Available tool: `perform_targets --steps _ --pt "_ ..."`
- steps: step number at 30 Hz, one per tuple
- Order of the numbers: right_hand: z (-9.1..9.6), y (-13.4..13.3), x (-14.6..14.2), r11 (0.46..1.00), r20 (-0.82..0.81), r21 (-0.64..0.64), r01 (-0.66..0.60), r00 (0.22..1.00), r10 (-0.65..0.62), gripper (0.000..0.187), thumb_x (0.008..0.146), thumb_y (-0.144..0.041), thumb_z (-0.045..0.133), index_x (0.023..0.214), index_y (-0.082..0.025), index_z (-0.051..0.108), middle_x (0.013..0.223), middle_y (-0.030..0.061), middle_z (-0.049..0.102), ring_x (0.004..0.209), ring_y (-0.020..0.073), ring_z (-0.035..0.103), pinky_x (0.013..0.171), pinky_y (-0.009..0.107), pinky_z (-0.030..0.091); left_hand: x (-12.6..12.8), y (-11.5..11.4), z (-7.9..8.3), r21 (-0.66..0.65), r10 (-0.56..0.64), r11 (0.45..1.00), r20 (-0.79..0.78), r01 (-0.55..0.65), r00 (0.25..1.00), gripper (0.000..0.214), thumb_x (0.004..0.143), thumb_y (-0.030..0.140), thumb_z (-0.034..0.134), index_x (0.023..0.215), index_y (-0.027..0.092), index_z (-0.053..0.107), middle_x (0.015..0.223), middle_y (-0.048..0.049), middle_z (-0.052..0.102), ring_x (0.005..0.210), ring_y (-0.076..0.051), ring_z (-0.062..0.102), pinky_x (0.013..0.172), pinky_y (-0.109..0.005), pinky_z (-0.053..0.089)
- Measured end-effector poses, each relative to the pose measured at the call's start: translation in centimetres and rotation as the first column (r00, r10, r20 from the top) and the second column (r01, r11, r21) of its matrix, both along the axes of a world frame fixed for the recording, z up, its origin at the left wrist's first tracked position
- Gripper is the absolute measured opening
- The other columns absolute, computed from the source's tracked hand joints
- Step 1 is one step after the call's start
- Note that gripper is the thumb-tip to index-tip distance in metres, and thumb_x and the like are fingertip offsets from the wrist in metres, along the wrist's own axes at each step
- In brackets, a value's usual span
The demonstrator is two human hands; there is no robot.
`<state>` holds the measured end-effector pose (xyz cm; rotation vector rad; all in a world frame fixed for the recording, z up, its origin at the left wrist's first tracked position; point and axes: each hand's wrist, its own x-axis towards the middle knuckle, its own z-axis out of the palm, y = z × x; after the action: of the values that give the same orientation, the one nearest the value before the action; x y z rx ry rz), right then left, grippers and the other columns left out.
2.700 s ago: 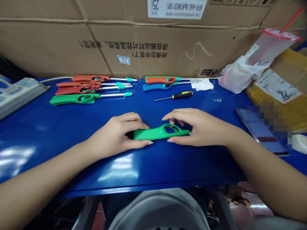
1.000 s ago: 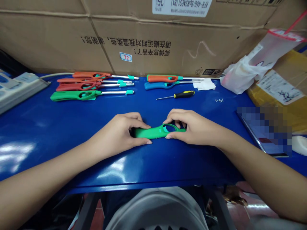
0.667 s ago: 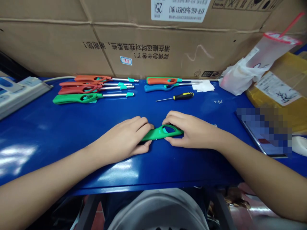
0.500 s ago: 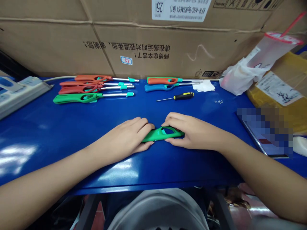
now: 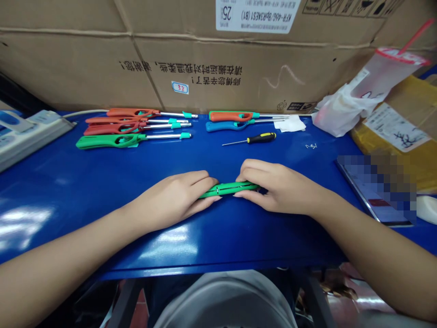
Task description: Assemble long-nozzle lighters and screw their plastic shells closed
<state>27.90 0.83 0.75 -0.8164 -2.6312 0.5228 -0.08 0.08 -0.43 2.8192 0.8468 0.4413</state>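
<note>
A green plastic lighter handle point(image 5: 228, 188) lies on the blue table point(image 5: 85, 182) in front of me, turned on edge so its seam faces up. My left hand point(image 5: 174, 200) is closed around its left end. My right hand point(image 5: 273, 187) is closed around its right end, fingers over the top. The ends of the handle are hidden under both hands.
Several finished long-nosed lighters, red and green point(image 5: 129, 132), lie at the back left; an orange one point(image 5: 235, 116) and a blue one point(image 5: 232, 125) at back centre. A small screwdriver point(image 5: 254, 138) lies behind my hands. A phone point(image 5: 372, 187) lies right. Cardboard boxes point(image 5: 205, 64) wall the back.
The green handle has been rolled from lying flat, trigger opening up, onto its edge with the seam up. Both hands closed in tighter around it.
</note>
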Motion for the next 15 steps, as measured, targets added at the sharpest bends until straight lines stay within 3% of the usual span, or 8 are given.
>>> perform_targets --steps 9,15 --pt "-0.3 -0.11 -0.07 1.0 -0.023 0.03 -0.009 1.0 0.01 0.018 0.105 -0.029 0.059 0.104 -0.014 0.068 0.097 0.0063 0.063 0.085 0.0181 0.062 0.074 0.03 0.049 -0.01 -0.13 0.32 -0.034 -0.007 0.999 -0.012 0.007 1.0 0.035 0.113 0.039 0.043 0.115 0.015 0.068 0.093 -0.0042 0.067 0.08 -0.017 0.066 0.073 -0.028 0.05" --pt "0.25 0.26 -0.02 0.994 -0.065 -0.105 -0.02 0.998 0.014 0.01 0.1 -0.025 0.063 0.1 -0.016 0.068 0.097 0.0047 0.065 0.085 0.0163 0.062 0.076 0.029 0.048 -0.23 0.16 0.23 -0.128 0.007 0.992 -0.013 -0.009 1.0 0.031 0.112 0.039 0.046 0.116 0.017 0.068 0.098 -0.0044 0.068 0.086 -0.018 0.068 0.076 -0.027 0.051"
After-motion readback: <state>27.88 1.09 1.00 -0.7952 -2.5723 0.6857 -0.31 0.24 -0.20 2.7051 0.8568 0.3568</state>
